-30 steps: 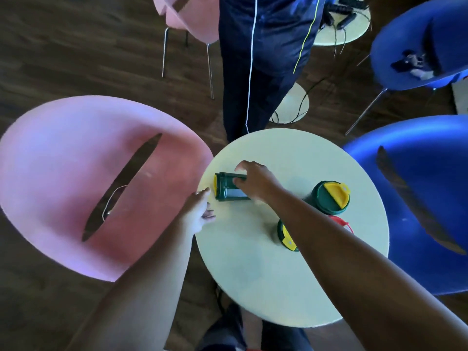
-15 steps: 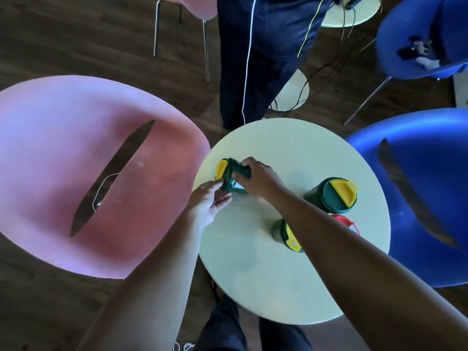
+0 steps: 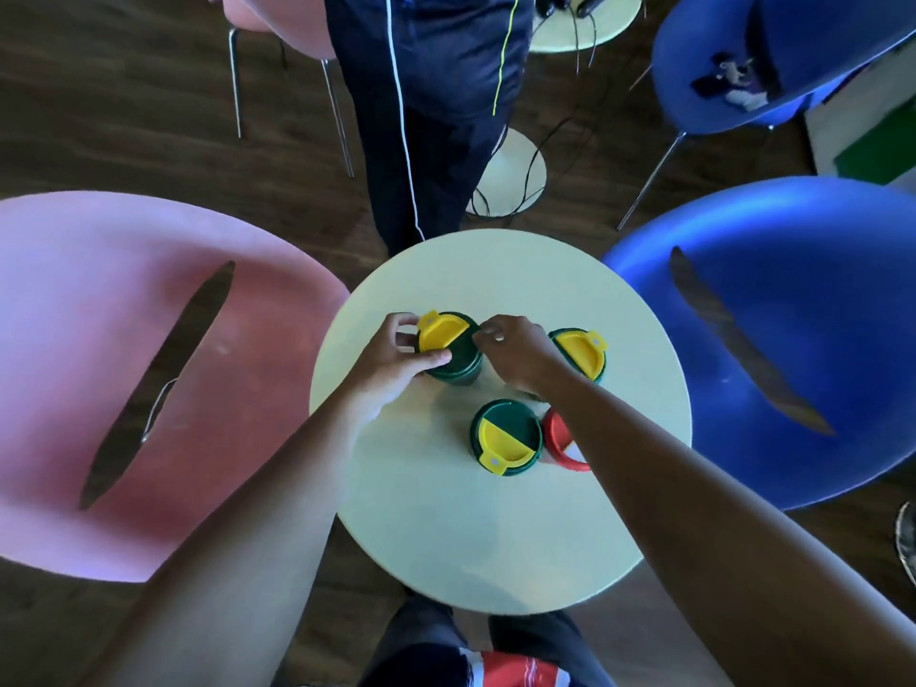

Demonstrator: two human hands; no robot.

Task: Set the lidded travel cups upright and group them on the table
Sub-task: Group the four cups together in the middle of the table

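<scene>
Three green travel cups with yellow flip lids stand upright on the round pale table (image 3: 495, 547). My left hand (image 3: 396, 359) grips the left cup (image 3: 458, 354) around its rim. My right hand (image 3: 515, 354) touches that cup's right edge with its fingertips. A second green cup (image 3: 585, 354) stands just right of my right hand. The third green cup (image 3: 505, 436) is nearer to me. A red-lidded cup (image 3: 560, 438) sits beside it, partly hidden under my right forearm.
A pink chair (image 3: 124, 379) sits close on the left, a blue chair (image 3: 793, 339) on the right. A person in dark trousers (image 3: 426, 116) stands at the table's far edge. Another small table (image 3: 580, 22) with cables is behind.
The cup that lay on its side has been tipped upright. My left hand has moved onto it. The view has shifted, so the table sits lower in the frame.
</scene>
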